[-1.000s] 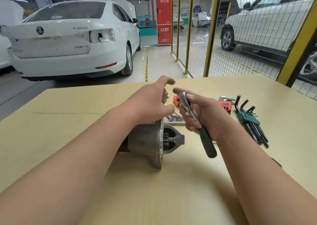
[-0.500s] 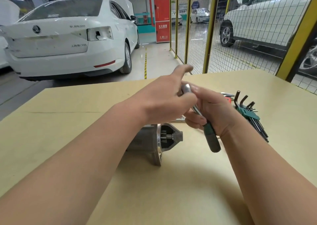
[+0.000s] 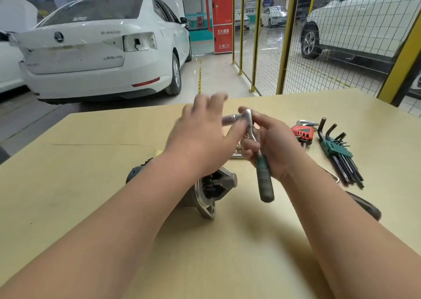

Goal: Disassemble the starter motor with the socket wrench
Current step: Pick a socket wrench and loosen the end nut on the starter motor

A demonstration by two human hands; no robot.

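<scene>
Tan wooden table [image 3: 68, 184], white sedan [image 3: 98, 47] beyond. Our right hand [image 3: 276, 147] grips green-handled chrome socket wrench [image 3: 262, 173]; left hand [image 3: 200, 136], blurred, fingers spread, touches silver socket [image 3: 232, 119]. Grey metal starter motor [image 3: 214, 189] below grip.

The red cabinet [image 3: 222, 17], far behind the worktop, carries white Chinese characters in three blocks; the lowest ends in "119". The white car [image 3: 100, 47], far left, bears a round Skoda badge [image 3: 58, 36] and boot lettering too blurred to read.
</scene>
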